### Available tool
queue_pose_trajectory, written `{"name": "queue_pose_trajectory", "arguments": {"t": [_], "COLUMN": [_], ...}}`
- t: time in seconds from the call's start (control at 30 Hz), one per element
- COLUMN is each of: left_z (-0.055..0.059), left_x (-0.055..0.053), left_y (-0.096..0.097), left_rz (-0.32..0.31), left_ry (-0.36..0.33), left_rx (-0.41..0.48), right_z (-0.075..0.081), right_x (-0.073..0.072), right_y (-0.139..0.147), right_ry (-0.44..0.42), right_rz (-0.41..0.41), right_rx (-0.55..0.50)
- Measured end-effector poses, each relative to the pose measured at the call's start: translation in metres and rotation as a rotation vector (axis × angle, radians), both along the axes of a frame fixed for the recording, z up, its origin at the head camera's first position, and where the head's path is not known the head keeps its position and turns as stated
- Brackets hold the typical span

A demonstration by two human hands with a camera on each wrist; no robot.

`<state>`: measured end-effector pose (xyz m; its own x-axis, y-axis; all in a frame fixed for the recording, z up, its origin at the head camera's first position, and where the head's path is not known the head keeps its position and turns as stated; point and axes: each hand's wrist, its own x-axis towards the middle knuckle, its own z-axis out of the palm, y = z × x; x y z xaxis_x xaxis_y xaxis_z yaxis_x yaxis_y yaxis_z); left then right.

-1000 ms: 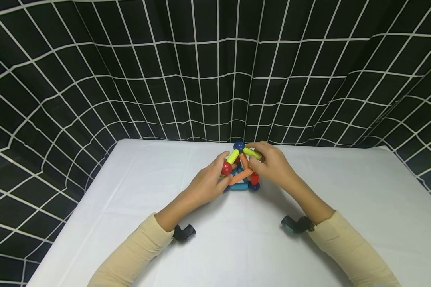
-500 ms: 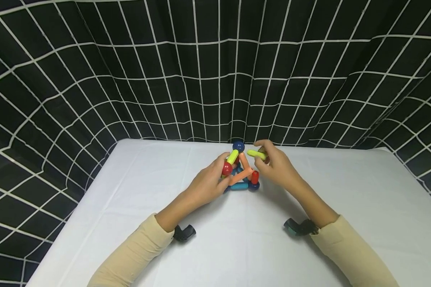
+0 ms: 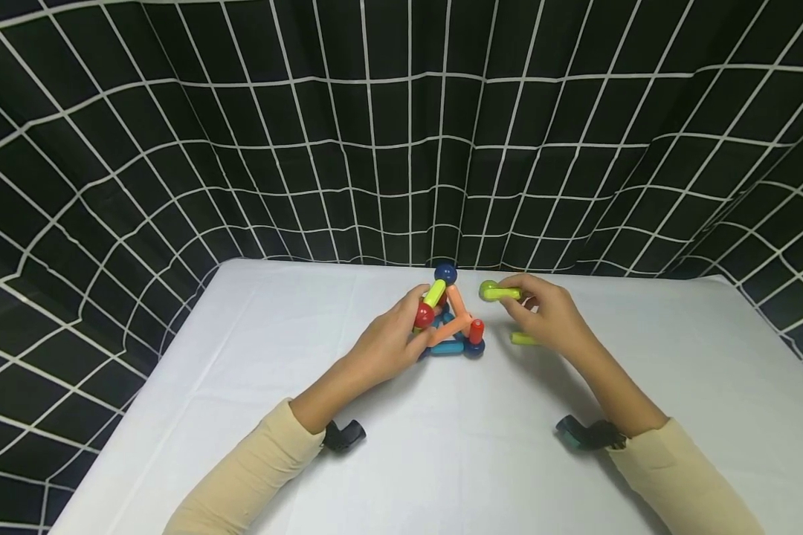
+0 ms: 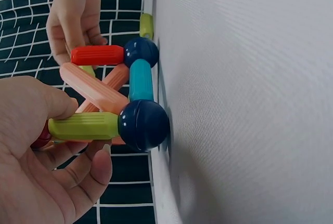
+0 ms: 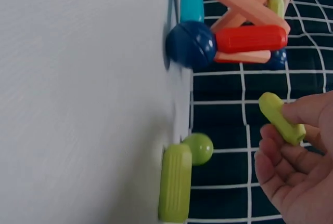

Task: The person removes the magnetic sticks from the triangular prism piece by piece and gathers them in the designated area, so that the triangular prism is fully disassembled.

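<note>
A structure of coloured magnetic sticks and balls stands on the table, with a blue ball [image 3: 445, 274] at its top. My left hand [image 3: 389, 334] grips it at an upright yellow-green stick [image 4: 86, 126], near a red ball [image 3: 424, 315]. To the right, my right hand [image 3: 554, 316] pinches a loose yellow-green stick [image 5: 281, 118] between thumb and fingers, apart from the structure. A red stick [image 5: 250, 39] stands on a dark blue ball [image 5: 191, 44] at the near right corner. Orange sticks [image 3: 450, 329] slant through the structure, and a light blue stick [image 3: 447, 347] lies along its base.
Beside my right hand, a green ball [image 5: 199, 148] and another yellow-green stick [image 5: 175, 183] rest on the white-covered table [image 3: 442, 461]. A black curtain with a white grid [image 3: 401, 148] hangs behind the table.
My right hand has drawn the yellow-green stick away from the top blue ball and moved right. A green ball and a second yellow-green stick now show beside it. My left hand stays in place.
</note>
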<state>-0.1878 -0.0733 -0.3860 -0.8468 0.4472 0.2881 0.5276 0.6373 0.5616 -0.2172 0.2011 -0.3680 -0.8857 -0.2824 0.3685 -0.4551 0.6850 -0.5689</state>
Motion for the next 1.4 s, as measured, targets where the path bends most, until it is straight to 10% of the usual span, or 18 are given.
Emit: {"name": "queue_pose_trajectory", "arguments": {"t": [0.5,0.8,1.4], "left_z": [0.0,-0.001,-0.002], "left_x": [0.001,0.0,-0.001], "left_y": [0.0,0.0,0.0], "left_rz": [0.001,-0.002,-0.018], "left_ry": [0.009,0.011,0.023], "left_rx": [-0.001,0.001,0.018], "right_z": [-0.001,-0.003,-0.01], "right_x": [0.017,0.027,0.025], "right_y": [0.034,0.041,0.048], "right_ry": [0.03,-0.163,-0.229], "right_rz": [0.043,0.028,0.036], "right_rx": [0.137,0.243,0.395]}}
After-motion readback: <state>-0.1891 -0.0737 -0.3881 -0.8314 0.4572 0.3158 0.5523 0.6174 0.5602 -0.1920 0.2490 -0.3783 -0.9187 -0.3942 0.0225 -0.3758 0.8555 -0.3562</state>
